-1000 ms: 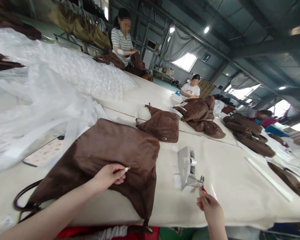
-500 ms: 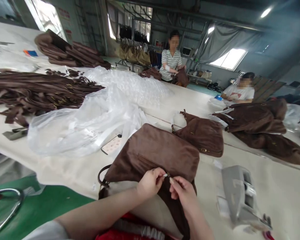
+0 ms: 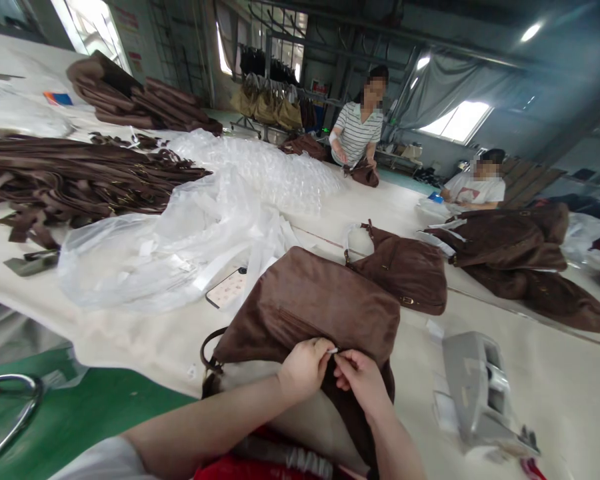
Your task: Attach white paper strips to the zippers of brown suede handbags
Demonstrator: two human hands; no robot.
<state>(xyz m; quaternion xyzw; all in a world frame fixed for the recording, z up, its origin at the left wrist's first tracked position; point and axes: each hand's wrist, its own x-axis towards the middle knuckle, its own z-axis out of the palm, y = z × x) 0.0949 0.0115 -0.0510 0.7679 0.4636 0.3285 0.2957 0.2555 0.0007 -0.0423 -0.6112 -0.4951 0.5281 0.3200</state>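
Note:
A brown handbag lies on the table in front of me, its side toward me. My left hand is closed in a pinch over the bag, and a small white strip sticks out from its fingertips. Close beside it, almost touching, my right hand has thumb and forefinger pressed together near the end of that strip. What the right fingertips hold is too small to make out. A curved handle stands at the bag's left side.
A second brown bag lies just beyond. At right stands a grey tape dispenser. Clear plastic bags and a phone are at left, with brown straps behind. Two people work across the table, near stacked brown bags.
My right hand has moved slightly left, closer to my left hand and the white strip. Across the table, the person in stripes has shifted right and lowered a brown item.

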